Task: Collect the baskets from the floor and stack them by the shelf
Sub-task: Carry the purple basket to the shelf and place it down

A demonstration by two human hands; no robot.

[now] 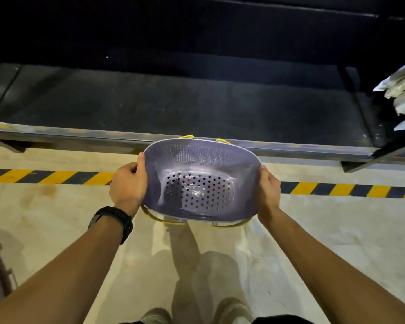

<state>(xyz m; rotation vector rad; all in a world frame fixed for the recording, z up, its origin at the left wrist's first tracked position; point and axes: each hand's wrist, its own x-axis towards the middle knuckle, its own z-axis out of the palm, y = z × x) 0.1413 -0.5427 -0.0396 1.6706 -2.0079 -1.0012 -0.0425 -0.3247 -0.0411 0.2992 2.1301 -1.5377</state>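
Left hand (128,187) and right hand (268,191) grip the basket (200,183) rim above the floor (56,218).

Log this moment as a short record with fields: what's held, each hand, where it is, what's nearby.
held item: grey-purple perforated basket with yellow handles, nothing inside
left hand: grips the basket's left rim; black watch on the wrist
right hand: grips the right rim
position: in the air above the floor, just in front of the dark shelf
floor marking: yellow-and-black striped tape runs along the shelf front
far right: white packets
set down: not yet
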